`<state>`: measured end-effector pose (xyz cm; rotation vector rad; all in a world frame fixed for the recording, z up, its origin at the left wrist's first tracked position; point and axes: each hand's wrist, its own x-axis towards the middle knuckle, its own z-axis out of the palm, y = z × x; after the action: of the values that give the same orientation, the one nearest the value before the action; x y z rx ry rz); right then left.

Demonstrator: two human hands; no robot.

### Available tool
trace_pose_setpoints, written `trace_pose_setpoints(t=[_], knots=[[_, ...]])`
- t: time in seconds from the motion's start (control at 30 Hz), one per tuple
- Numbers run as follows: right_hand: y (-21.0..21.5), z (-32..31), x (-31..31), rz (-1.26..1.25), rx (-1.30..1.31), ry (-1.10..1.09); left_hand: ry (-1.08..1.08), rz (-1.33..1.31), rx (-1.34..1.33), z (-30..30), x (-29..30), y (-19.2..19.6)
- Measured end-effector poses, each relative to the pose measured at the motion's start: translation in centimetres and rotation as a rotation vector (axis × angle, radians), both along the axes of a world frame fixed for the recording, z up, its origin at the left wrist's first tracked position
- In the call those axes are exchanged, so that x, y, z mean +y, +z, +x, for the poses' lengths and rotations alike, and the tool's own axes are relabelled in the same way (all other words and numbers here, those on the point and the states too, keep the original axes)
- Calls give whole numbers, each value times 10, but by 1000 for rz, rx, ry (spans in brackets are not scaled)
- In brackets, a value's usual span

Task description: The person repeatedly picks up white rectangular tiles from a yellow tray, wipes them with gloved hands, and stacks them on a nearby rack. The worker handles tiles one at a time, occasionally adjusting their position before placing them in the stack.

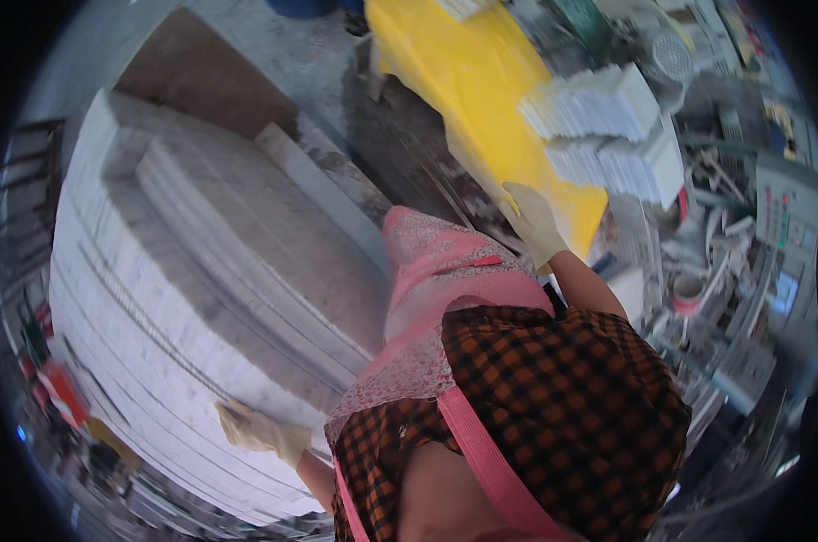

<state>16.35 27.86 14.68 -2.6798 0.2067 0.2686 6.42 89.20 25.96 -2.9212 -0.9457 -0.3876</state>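
My left hand (260, 434), in a pale cream glove, is against the near edge of a big stack of white slabs or sheets (174, 352). Its fingers are stretched out, and nothing shows in its grasp. My right hand (533, 223), gloved the same way, lies at the edge of a bright yellow cover (481, 99), fingers apart. On that cover sit two bundles of thin white pieces (607, 104), fanned in rows. The stack's material is unclear; its layers show as lines along the side.
A brown board (201, 72) lies at the stack's far end. Between stack and cover runs a dark, dusty strip (400, 135). On the right are a grey control panel (784, 212) with small lights, a roll of tape (687, 291) and clutter. My pink apron (454, 280) hangs between my hands.
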Motion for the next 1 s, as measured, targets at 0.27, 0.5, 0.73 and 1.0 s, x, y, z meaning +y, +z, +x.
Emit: trace_pose_setpoints(t=[0.27, 0.5, 0.73, 1.0], knots=[[-17, -105, -58, -255, 341, -241, 78, -136, -88, 8, -17, 16], [-90, -113, -131, -223, 585, 58, 315, -306, 28, 29, -71, 29], [-101, -99, -104, -299, 532, -125, 529, -452, -22, 41, -90, 28], [-94, -94, -96, -325, 335, 42, 241, -248, -55, 41, -100, 13]])
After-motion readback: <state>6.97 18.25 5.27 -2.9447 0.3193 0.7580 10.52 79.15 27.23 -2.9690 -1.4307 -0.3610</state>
